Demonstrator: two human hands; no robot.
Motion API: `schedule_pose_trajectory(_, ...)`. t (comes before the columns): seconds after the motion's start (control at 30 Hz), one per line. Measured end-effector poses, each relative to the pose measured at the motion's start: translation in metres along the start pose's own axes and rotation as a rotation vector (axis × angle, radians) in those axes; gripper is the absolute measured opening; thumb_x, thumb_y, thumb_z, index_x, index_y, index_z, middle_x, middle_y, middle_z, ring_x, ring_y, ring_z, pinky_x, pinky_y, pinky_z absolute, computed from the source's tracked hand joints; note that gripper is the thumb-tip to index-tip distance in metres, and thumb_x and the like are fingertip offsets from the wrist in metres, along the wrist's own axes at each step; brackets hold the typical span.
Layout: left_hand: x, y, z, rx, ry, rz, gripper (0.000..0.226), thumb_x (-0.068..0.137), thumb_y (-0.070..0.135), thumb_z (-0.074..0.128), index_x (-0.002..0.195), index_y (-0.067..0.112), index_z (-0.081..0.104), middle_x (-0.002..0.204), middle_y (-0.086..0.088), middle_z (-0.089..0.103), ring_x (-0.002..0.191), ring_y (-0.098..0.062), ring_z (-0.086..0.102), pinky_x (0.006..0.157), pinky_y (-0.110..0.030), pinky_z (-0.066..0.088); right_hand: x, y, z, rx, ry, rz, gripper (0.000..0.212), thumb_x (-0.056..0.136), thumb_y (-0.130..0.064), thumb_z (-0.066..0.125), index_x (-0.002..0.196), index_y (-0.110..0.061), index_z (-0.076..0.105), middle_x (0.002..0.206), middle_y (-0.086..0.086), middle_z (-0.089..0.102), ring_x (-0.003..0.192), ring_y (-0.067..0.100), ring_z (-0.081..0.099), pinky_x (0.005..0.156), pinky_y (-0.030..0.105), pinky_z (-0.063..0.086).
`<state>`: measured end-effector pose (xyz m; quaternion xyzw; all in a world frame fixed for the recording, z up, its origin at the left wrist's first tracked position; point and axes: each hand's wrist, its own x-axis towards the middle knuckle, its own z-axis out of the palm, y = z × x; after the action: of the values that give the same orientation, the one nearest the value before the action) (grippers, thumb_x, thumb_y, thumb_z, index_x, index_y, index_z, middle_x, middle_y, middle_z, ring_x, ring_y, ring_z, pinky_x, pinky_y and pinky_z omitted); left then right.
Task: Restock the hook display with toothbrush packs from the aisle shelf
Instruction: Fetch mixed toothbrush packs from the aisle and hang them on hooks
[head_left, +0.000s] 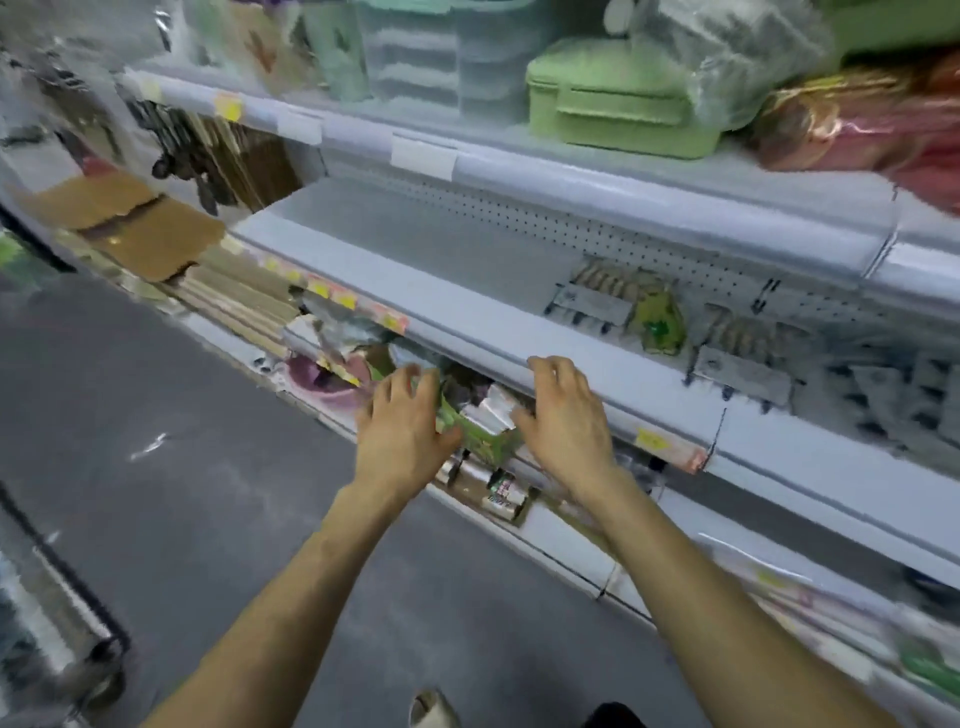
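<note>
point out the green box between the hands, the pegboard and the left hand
green box (487, 448): head view, on its green front face
pegboard (519, 221): head view, on the bare dotted back panel
left hand (400, 434): head view, on the back of the hand

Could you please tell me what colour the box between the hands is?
The box is green; the head view shows it.

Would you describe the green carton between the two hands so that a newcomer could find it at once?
Find the white shelf with the pegboard back and look under its front lip. There, flanked by the left hand and right hand, sits the green carton with silvery packs at its top. It is the only green box there; the items below it are silver and dark.
</note>
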<state>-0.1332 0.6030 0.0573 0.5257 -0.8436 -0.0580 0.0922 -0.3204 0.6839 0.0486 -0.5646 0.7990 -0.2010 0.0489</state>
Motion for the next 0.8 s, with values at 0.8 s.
schedule_pose_trajectory(0.8,0.275,0.125,0.148,-0.235,-0.172,0.34,0.081,0.092,0.062,0.063,0.153,0.017,0.035,0.144,-0.019,0.05,0.129,-0.043,0.048,0.105,-0.054,0.045,0.133,0.215,0.017,0.046,0.153,0.585,0.058,0.098,-0.024,0.066,0.144,0.003,0.045,0.141,0.03,0.049,0.127,0.045,0.048,0.095,0.044,0.044)
